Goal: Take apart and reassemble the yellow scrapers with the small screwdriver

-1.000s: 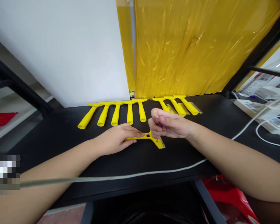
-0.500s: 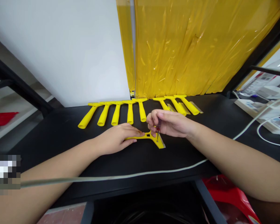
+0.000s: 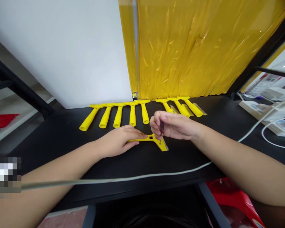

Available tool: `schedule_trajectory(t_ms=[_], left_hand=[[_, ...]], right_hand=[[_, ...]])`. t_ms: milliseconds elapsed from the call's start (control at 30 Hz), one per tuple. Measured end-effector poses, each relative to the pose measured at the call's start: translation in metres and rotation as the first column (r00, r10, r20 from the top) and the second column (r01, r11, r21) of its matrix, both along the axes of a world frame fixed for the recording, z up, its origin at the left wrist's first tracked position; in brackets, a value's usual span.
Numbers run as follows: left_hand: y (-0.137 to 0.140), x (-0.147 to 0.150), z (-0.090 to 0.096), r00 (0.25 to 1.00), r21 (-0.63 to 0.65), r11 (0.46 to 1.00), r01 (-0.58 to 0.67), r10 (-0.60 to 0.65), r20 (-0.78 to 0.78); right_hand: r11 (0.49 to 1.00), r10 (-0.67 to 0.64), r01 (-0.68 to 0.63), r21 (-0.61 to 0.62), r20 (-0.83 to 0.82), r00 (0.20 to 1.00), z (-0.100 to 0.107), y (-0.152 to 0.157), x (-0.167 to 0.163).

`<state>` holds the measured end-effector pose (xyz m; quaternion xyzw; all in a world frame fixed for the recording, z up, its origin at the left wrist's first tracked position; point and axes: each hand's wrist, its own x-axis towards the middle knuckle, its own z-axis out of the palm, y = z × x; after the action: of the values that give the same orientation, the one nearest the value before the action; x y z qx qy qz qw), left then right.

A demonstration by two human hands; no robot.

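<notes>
On the black tabletop [image 3: 185, 155], my left grip [image 3: 123, 139] clasps the handle [image 3: 138, 140] of a yellow scraper [image 3: 156, 142]; my right grip [image 3: 173, 125] pinches a screwdriver [image 3: 161, 126] over its head. I judge it light, stiff plastic, best held by that handle, fingers off the blade [image 3: 165, 144].

A black table [image 3: 133, 167] spread across the scene. Along its far side, left of the middle, lay a row of five yellow scrapers [image 3: 118, 117], their heads far and touching or nearly so, their handles pointing near; the leftmost slanted to the left. Past a gap to the right lay three more yellow scrapers [image 3: 181, 109], handles slanting near and right, with thin metal strips [image 3: 201, 109] beside them. Nearer, around the middle, a single yellow scraper [image 3: 158, 145] lay crosswise, apart from both groups, its handle to the left and its broad, blade-edged head to the right.
</notes>
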<state>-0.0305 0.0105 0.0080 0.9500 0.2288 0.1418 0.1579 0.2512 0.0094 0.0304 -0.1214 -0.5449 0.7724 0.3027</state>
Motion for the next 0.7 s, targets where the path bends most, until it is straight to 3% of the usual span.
schedule_trajectory(t_ms=[167,333,567,700], left_hand=[[0.0001,0.0002,-0.0001,1.000,-0.004,1.000,0.008,-0.008,-0.005],[0.0001,-0.0001,0.0000,1.000,0.000,1.000,0.010,-0.010,-0.009],[0.0007,-0.0013,-0.0003,1.000,-0.020,1.000,-0.007,0.007,-0.027],[0.0010,-0.0003,0.0008,1.000,-0.037,0.999,0.007,-0.006,0.013]], right_hand=[[0.999,0.049,-0.049,0.010,0.037,0.998,-0.0015,0.0030,0.0005],[1.000,0.013,-0.012,-0.007,0.020,1.000,-0.0004,0.0010,0.0030],[0.995,0.065,-0.068,0.074,0.042,0.997,-0.0017,0.0053,0.0040],[0.996,0.080,-0.081,0.032,0.032,0.996,-0.0003,0.0014,0.0036]])
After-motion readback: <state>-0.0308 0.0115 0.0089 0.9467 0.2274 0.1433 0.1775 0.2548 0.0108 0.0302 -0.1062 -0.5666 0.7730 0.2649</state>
